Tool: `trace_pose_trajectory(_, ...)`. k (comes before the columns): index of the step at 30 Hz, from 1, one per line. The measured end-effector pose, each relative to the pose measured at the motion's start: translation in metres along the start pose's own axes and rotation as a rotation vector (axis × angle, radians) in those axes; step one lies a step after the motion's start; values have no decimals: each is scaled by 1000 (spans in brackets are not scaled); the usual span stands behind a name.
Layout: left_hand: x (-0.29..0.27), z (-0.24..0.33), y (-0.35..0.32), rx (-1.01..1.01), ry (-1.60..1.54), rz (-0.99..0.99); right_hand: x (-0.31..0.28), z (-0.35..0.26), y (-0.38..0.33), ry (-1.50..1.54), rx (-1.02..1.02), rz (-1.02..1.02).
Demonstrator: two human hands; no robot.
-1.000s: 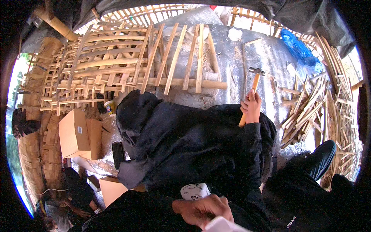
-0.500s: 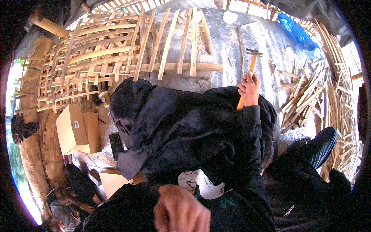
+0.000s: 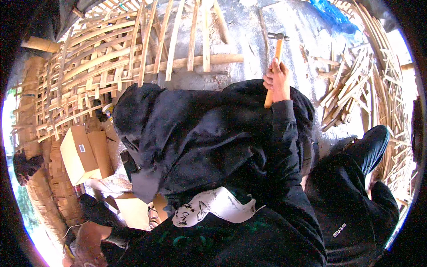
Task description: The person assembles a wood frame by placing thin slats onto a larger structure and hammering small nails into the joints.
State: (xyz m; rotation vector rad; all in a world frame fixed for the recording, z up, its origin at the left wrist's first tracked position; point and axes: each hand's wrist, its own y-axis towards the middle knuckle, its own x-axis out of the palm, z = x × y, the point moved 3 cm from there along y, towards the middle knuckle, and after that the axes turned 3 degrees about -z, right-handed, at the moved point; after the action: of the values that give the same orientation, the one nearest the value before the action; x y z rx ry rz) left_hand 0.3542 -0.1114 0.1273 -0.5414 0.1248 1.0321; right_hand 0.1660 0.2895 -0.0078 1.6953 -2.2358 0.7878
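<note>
My right hand is closed around the wooden handle of a hammer, its dark metal head up and at the far end. The handle's butt shows below my fist, and the hammer is raised over the grey sheeting. At the lower left is a blurred hand, beside a dark sleeve. It seems to be my left hand, but its fingers are smeared and I cannot make out anything in it. A person in a black hooded top bends across the middle, close to my right arm.
Woven bamboo lattice stands at the far left. A pile of split bamboo strips lies at the right, below blue plastic. An open cardboard box is at the left. Another person's dark-clothed leg is at the right.
The blurred hand at bottom centre is gone from there; a blurred hand now shows larger at lower left. My right hand still holds the hammer; the view has shifted, so the hammer appears higher and further left.
</note>
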Motion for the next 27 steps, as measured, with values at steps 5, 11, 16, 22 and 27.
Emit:
trace_pose_trajectory(5, -29, -32, -34, -188, 172, 105, -12, 5, 7, 85, 33, -85)
trace_pose_trajectory(11, -67, -82, -102, -521, 318, 169, 8, -14, -11, -114, -10, 3)
trace_pose_trajectory(16, -98, -108, -155, -825, 390, 174, 9, -9, -10, -121, 8, 35)
trace_pose_trajectory(22, -162, -120, -152, -930, 384, 119, 8, -3, -7, -94, 14, 26)
trace_pose_trajectory(27, -161, 13, 31, -64, 684, 280, 1, -12, -9, -91, -23, 87)
